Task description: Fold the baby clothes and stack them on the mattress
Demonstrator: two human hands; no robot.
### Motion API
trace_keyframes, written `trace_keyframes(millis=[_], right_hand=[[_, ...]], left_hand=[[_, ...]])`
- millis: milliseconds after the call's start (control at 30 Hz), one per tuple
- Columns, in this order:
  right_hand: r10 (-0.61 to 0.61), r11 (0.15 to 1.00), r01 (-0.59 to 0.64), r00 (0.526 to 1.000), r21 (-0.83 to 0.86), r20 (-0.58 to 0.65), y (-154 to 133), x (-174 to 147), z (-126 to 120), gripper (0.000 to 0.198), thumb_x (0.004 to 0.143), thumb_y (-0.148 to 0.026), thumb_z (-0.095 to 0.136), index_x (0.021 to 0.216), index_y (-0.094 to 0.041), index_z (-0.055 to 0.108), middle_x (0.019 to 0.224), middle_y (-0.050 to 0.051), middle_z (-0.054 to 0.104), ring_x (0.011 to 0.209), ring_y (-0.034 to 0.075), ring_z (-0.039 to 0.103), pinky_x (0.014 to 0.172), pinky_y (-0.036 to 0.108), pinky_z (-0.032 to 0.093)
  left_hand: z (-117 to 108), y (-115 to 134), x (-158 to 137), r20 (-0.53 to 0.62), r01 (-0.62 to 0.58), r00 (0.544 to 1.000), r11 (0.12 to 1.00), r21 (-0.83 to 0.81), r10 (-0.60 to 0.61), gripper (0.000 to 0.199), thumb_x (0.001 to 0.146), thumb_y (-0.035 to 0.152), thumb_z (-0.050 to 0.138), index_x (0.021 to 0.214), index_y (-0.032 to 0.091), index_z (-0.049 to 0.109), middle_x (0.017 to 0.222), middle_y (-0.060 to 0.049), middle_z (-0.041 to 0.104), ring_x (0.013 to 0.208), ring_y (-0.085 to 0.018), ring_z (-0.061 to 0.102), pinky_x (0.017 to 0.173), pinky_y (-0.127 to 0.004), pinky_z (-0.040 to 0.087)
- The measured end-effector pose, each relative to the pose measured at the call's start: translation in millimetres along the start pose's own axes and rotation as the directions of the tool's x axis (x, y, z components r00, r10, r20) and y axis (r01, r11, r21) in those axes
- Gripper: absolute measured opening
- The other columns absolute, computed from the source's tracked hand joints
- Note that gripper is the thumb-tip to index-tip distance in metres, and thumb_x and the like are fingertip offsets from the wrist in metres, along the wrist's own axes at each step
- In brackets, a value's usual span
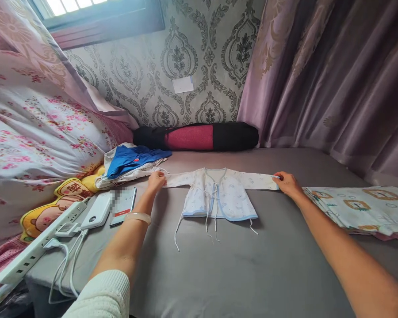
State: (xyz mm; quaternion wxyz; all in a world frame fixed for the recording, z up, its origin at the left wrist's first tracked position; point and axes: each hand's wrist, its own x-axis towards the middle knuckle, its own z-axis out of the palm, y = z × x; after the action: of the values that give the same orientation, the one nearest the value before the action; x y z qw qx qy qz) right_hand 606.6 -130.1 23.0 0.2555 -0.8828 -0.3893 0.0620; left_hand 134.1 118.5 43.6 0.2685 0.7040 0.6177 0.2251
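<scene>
The left hand (157, 179) and right hand (287, 182), well apart, each pinch one sleeve end of a single small jacket (232, 199), white with faint prints and blue edging, laid out mid-scene on the grey sheet (239, 269), its two sleeves outstretched and four tie ends hanging past the hem. To the left lie one phone (128, 207), one white power bank (97, 210) and one power strip (18, 264); to the right, one pile of printed cloth (361, 206); at the far side, one long black-and-red bag (190, 137).

Single worn head cam, fwd + down over gray bedsheet (268, 269).
POV behind/above L hand (157, 179) + R hand (287, 182); close range, baby jacket (235, 201) approx mid-frame; bg runs to damask wallpaper (212, 53), w/ window (119, 18) cut off top L, purple curtain (311, 88) filling top R.
</scene>
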Motion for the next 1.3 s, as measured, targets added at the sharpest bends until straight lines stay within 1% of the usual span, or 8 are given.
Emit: trace_keyframes(millis=[167,300,433,533,700,867,1100,1300], right_hand=[[-0.086,0.988,0.064,0.984,-0.142,-0.154,-13.0,-26.5,3.4,0.04,0.087,-0.02,0.046,0.125,-0.012,0.058,0.125,0.018,0.058,0.112,0.027,0.055,0.091,0.035,0.043],[-0.106,0.986,0.116,0.991,-0.12,0.082,-30.3,-61.9,-2.1,0.03,0.086,-0.019,0.046,0.11,-0.016,0.064,0.106,0.012,0.067,0.096,0.023,0.061,0.083,0.031,0.044],[-0.207,0.977,0.205,0.834,0.061,0.512,-39.7,-108.0,-4.1,0.03,0.075,-0.014,0.051,0.103,-0.017,0.061,0.085,0.004,0.067,0.074,0.016,0.06,0.064,0.023,0.042],[-0.317,0.946,0.3,0.768,0.125,0.557,-50.3,-137.3,-1.9,0.027,0.072,-0.019,0.056,0.098,-0.019,0.059,0.084,0.001,0.065,0.072,0.014,0.057,0.061,0.021,0.039],[-0.266,0.961,0.276,0.884,0.03,0.384,-76.5,-157.3,11.2,0.007,0.078,-0.027,0.054,0.078,-0.02,0.054,0.079,0.003,0.065,0.069,0.015,0.057,0.057,0.022,0.035],[-0.077,0.987,0.02,0.932,0.161,0.355,-92.3,-163.7,23.2,0.017,0.081,-0.02,0.047,0.096,-0.018,0.055,0.075,0.001,0.067,0.051,0.011,0.057,0.056,0.022,0.037],[-0.053,0.999,0.054,0.977,0.005,0.208,-101.9,-173.4,28.1,0.033,0.081,-0.025,0.054,0.112,-0.017,0.053,0.1,0.012,0.069,0.089,0.024,0.064,0.064,0.025,0.038],[-0.052,0.988,0.085,0.968,-0.129,0.244,-100.5,-175.1,25.9,0.033,0.09,-0.037,0.043,0.118,-0.021,0.051,0.098,0.012,0.069,0.087,0.028,0.064,0.061,0.028,0.035]], left_hand=[[2.2,2.4,-19.6,-0.22,-0.081,0.969,0.986,0.143,0.112,0.036,0.075,0.025,0.056,0.108,0.012,0.057,0.106,-0.012,0.06,0.096,-0.022,0.06,0.088,-0.032,0.045],[-3.1,0.8,-54.7,0.053,-0.209,0.977,0.976,0.062,0.206,0.027,0.079,0.032,0.053,0.097,0.016,0.062,0.084,-0.005,0.063,0.08,-0.019,0.06,0.077,-0.03,0.046],[-3.9,-4.4,-100.5,0.437,-0.232,0.858,0.963,-0.136,0.269,0.042,0.071,0.043,0.064,0.105,0.018,0.062,0.084,-0.002,0.065,0.076,-0.017,0.059,0.07,-0.027,0.046],[4.8,-3.3,-128.3,0.536,-0.213,0.792,0.956,-0.204,0.291,0.06,0.063,0.043,0.072,0.117,0.02,0.055,0.094,-0.002,0.064,0.079,-0.015,0.058,0.069,-0.025,0.046],[26.2,9.3,-147.3,0.407,-0.195,0.874,0.958,-0.208,0.266,0.049,0.072,0.044,0.065,0.112,0.017,0.056,0.076,0.001,0.06,0.068,-0.014,0.054,0.063,-0.025,0.043],[33.9,13.8,-150.9,0.249,-0.161,0.945,0.965,-0.208,0.211,0.037,0.082,0.047,0.05,0.096,0.015,0.062,0.066,0.001,0.057,0.063,-0.014,0.052,0.061,-0.026,0.041],[27.6,12.1,-161.8,0.363,-0.209,0.878,0.932,-0.297,0.312,0.068,0.07,0.04,0.068,0.131,0.019,0.046,0.087,0.0,0.059,0.066,-0.011,0.051,0.061,-0.023,0.041],[40.2,12.2,-162.8,0.222,-0.287,0.926,0.952,-0.11,0.305,0.039,0.078,0.02,0.049,0.115,0.019,0.061,0.072,0.002,0.056,0.066,-0.013,0.05,0.068,-0.026,0.041]])
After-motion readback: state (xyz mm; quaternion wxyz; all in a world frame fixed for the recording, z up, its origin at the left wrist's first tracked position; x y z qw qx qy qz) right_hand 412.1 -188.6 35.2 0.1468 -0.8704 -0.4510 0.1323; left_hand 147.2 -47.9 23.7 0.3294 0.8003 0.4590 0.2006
